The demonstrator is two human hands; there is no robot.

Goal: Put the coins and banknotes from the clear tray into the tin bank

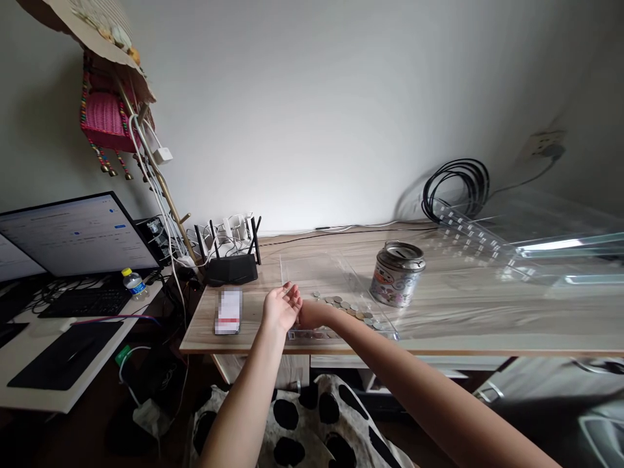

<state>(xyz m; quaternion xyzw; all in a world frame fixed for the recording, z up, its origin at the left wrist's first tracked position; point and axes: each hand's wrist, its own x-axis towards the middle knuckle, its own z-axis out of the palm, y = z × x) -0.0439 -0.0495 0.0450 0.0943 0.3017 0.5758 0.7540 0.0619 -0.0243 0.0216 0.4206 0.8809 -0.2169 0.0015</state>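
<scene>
My left hand [283, 305] is turned palm up over the left part of a clear plastic tray [316, 270], its fingers apart and slightly curled. No object shows in its palm. My right hand [312, 314] reaches in from the right, low over the tray and right beside the left hand. Its fingers are hidden, so I cannot tell what they touch. Several coins [345, 305] lie in a slanting row in the tray, just right of my right hand. A round patterned tin [398, 274] with a slotted metal lid stands upright to the right of the tray.
A phone [228, 312] lies at the desk's left side, before a black router [233, 268]. Clear plastic drawers or boxes [560, 250] and a black cable coil [455, 188] are at the right. A monitor [82, 237] and small bottle [134, 283] stand on the left desk.
</scene>
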